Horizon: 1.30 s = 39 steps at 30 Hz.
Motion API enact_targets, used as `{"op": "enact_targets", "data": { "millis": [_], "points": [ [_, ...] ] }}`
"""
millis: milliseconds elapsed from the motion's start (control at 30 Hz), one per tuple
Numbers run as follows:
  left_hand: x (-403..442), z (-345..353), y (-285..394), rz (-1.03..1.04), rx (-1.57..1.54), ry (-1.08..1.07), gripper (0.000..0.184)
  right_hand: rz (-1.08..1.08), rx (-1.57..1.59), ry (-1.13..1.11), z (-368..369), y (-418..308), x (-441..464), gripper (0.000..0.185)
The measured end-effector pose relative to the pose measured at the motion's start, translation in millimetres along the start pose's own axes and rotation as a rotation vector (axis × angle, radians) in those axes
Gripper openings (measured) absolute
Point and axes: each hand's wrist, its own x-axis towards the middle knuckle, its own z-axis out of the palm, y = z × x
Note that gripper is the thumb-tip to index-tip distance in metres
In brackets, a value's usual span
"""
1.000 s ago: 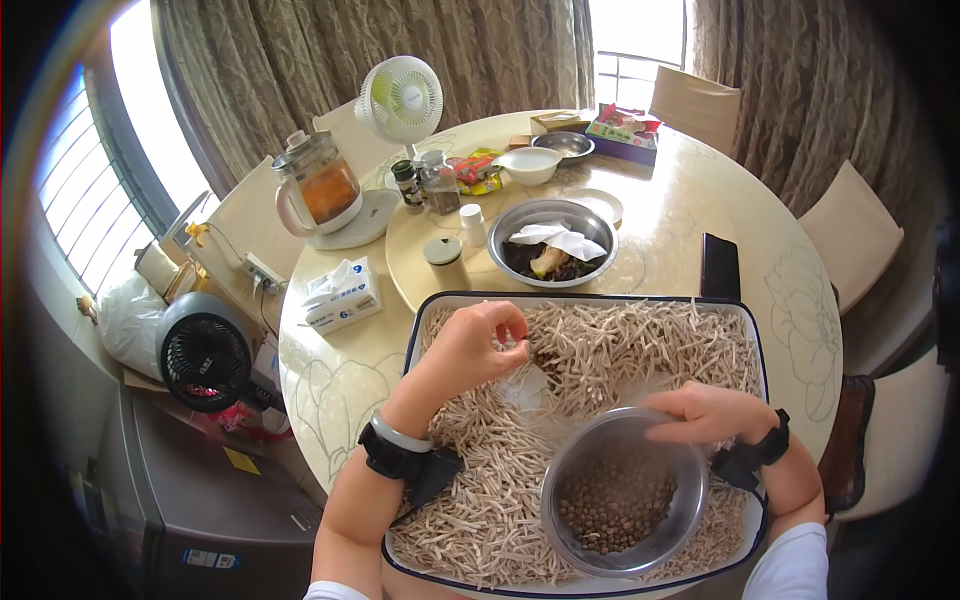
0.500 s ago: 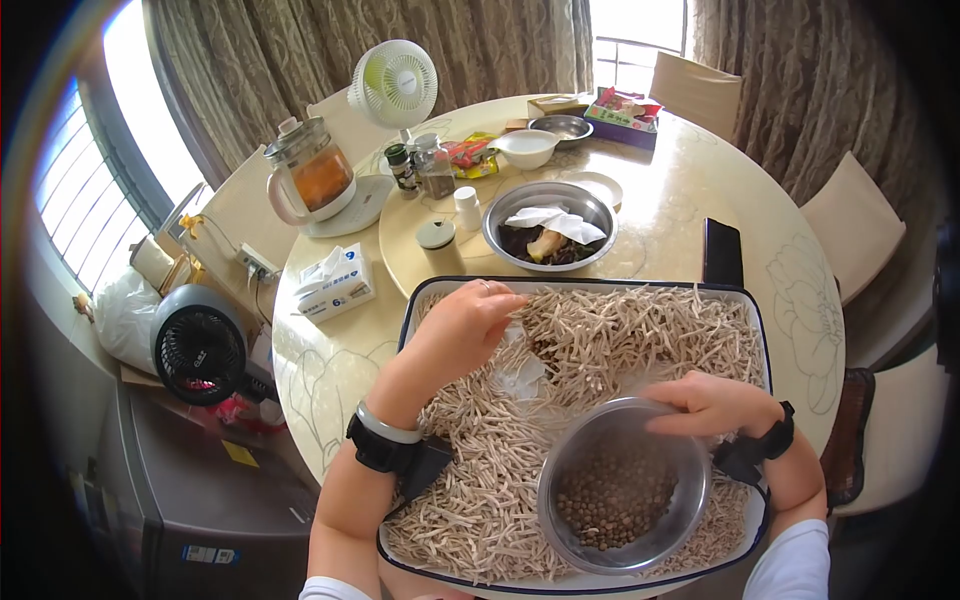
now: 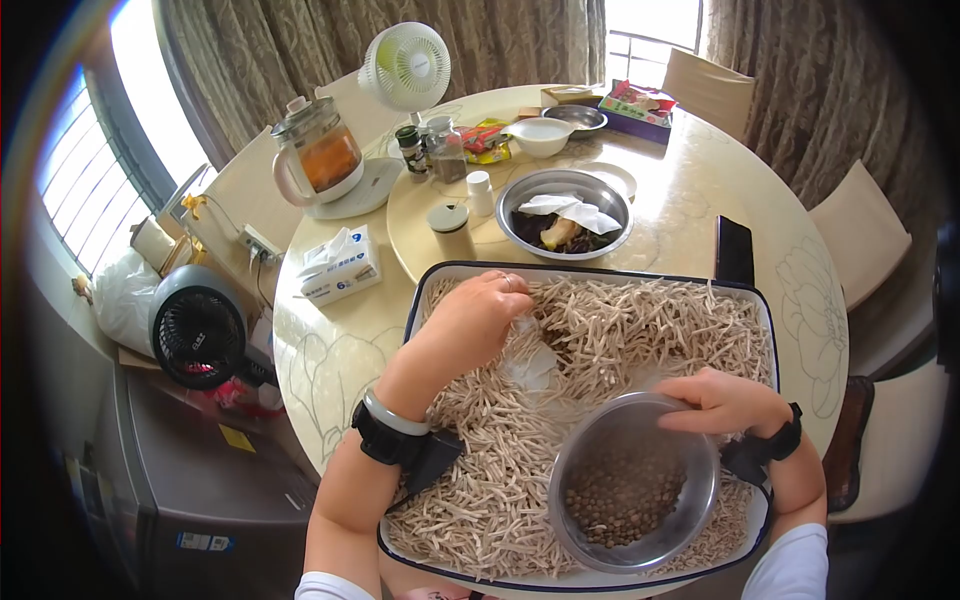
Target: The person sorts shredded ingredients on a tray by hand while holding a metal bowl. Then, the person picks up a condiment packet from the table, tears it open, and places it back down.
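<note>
A white tray with a dark rim is filled with pale, thin strips. Over its back left part is my left hand, with the fingers bent together among the strips; whatever they pinch is hidden. A patch of the tray's white bottom shows just beside it. My right hand grips the rim of a steel bowl, thumb and fingers on the upper right edge. The bowl tilts over the front right of the tray and holds many small brown round pieces.
Behind the tray stand a steel bowl with dark food and tissue, a lidded canister, a tissue box and a phone. Farther back are a glass kettle, a white fan, jars and a white bowl.
My left hand has moved from a raised, looser curl down to the strips, its fingers now together. My right hand keeps its hold on the bowl. The camera view has shifted slightly.
</note>
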Motion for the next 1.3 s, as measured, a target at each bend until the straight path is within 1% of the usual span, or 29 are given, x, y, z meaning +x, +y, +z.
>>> {"op": "enact_targets", "data": {
  "millis": [33, 100, 133, 200, 233, 300, 333, 400, 433, 500, 633, 700, 833, 933, 967, 1100, 1233, 1300],
  "points": [
    [-1, -3, -1, -0.002, 0.000, 0.000, 0.027, -0.001, 0.000, -0.002, 0, 0, 0, 0.038],
    [-2, -10, -3, -0.186, 0.115, -0.103, 0.026, -0.003, -0.009, -0.001, 0, 1, 0, 0.038],
    [-2, -10, -1, -0.188, 0.115, -0.103, 0.026, -0.003, -0.009, -0.003, 0, 1, 0, 0.038],
    [0, -9, 1, -0.238, 0.012, 0.043, 0.024, -0.011, 0.003, 0.003, 0, 2, 0, 0.037],
    [0, -6, 0, -0.238, 0.011, 0.043, 0.024, -0.011, 0.004, 0.002, 0, 2, 0, 0.037],
    [0, 0, -3, -0.072, -0.054, 0.037, 0.020, 0.025, 0.001, -0.010, 0, 2, -1, 0.036],
    [-1, 0, -4, -0.072, -0.055, 0.036, 0.020, 0.026, 0.002, -0.010, 0, 2, -1, 0.036],
    [-4, -3, -6, -0.143, 0.094, 0.009, 0.018, -0.020, 0.008, 0.012, 1, 4, 0, 0.035],
    [-4, -4, -5, -0.143, 0.095, 0.008, 0.018, -0.021, 0.009, 0.012, 1, 4, 0, 0.035],
    [-2, -8, -3, -0.305, 0.036, 0.071, 0.016, -0.009, -0.006, 0.012, 1, 4, -1, 0.035],
    [-1, -9, -5, -0.275, -0.008, 0.010, 0.014, 0.006, 0.010, 0.006, 1, 4, -1, 0.035],
    [-3, -2, -11, -0.177, 0.042, -0.035, 0.014, 0.008, 0.009, 0.006, 1, 2, -1, 0.035],
    [-3, 7, -15, -0.185, 0.059, -0.014, 0.011, 0.064, 0.004, -0.012, -1, -2, -1, 0.035],
    [-2, 8, -14, -0.212, 0.036, 0.014, 0.007, 0.038, 0.016, 0.001, 1, 0, -1, 0.035],
    [-2, 5, -11, -0.256, 0.037, -0.012, 0.008, 0.031, 0.015, 0.003, 1, 1, -1, 0.035],
    [-1, 1, -9, -0.363, 0.037, -0.044, 0.012, 0.011, -0.005, 0.011, 0, 0, -1, 0.036],
    [0, -1, -8, -0.394, 0.035, -0.036, 0.015, 0.025, 0.004, 0.009, 0, -4, -2, 0.036],
    [0, -4, -7, -0.439, 0.083, -0.078, 0.016, 0.060, 0.036, -0.001, -1, -8, -2, 0.035]
  ]
}}
